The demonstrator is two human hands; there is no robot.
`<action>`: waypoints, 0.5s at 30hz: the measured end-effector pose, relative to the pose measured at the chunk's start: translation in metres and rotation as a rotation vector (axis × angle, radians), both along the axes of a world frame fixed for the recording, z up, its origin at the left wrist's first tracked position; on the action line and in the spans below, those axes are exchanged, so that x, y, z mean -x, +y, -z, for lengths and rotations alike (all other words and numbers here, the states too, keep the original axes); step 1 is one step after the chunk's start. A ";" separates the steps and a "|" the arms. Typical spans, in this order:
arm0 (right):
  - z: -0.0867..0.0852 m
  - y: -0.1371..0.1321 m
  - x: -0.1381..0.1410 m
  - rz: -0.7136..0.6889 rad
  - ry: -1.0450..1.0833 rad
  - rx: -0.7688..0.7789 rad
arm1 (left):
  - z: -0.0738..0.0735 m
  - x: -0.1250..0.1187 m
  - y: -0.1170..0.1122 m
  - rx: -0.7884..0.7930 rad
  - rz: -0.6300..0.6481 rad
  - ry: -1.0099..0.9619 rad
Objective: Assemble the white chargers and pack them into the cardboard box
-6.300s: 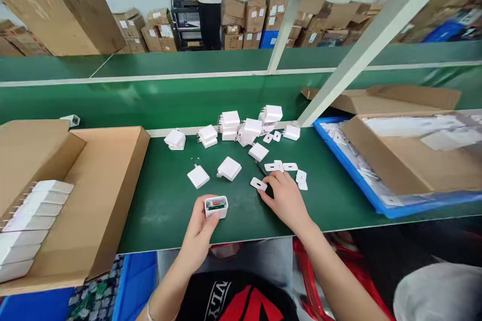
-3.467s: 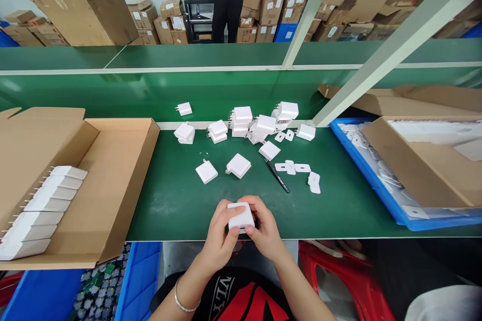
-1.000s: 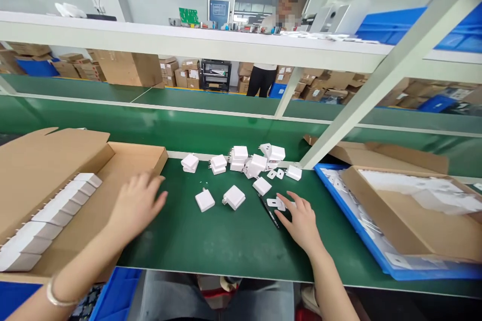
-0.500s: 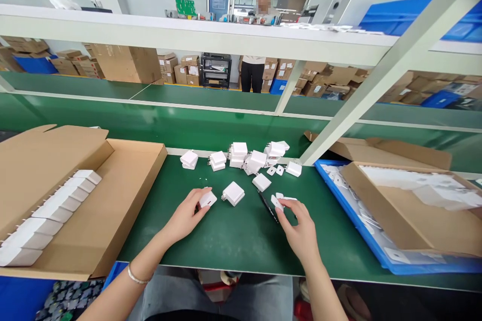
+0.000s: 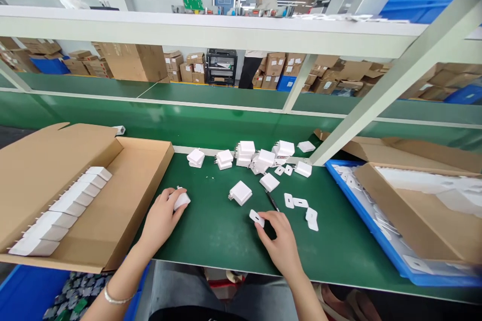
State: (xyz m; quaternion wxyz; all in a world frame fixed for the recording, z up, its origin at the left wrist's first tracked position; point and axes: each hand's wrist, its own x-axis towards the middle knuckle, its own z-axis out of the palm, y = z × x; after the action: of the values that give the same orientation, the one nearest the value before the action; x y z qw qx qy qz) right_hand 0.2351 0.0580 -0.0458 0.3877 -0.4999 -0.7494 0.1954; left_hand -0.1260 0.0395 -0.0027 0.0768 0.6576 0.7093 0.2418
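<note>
At the left of the green table, my left hand [image 5: 161, 215] is closed around a white charger [image 5: 182, 200], which its fingers partly cover. Between thumb and forefinger my right hand [image 5: 279, 243] pinches a small white end plate [image 5: 256, 218] with a dark slot, just above the tabletop. One charger with metal prongs [image 5: 241, 193] lies between the two hands. Beyond my right hand is a black pen [image 5: 271, 200]. Loose white plates [image 5: 300, 202] lie to its right, with overlapping ones [image 5: 312, 218] farther right. Several more chargers [image 5: 263, 160] are clustered at the back, some stacked.
An open cardboard box [image 5: 150, 170] on the left holds a row of chargers [image 5: 56, 223]. On the right, a blue tray [image 5: 376, 246] of white plates has another carton [image 5: 399, 210] on it. A slanted white post [image 5: 376, 80] rises behind. A person [image 5: 259, 5] stands beyond the shelf.
My left hand has moved left with the charger. My right hand has drawn left and nearer to me, carrying the plate away from the loose ones. The person behind has turned sideways.
</note>
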 end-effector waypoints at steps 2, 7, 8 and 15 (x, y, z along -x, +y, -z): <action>0.003 0.001 -0.002 0.007 0.009 0.011 | -0.015 0.009 -0.013 0.014 -0.064 -0.253; 0.011 0.004 -0.006 0.002 0.018 0.031 | -0.051 0.062 -0.017 -0.032 -0.159 -0.610; 0.012 0.005 -0.007 0.002 0.021 0.038 | -0.054 0.078 -0.013 -0.051 -0.194 -0.515; 0.017 0.007 -0.007 0.025 0.034 0.065 | -0.062 0.178 0.048 -0.068 -0.371 0.256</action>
State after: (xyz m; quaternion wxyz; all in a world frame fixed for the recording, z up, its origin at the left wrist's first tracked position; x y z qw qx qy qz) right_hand 0.2420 0.0652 -0.0626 0.3864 -0.5180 -0.7298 0.2232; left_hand -0.3037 0.0873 0.0592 -0.0817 0.5432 0.8137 0.1901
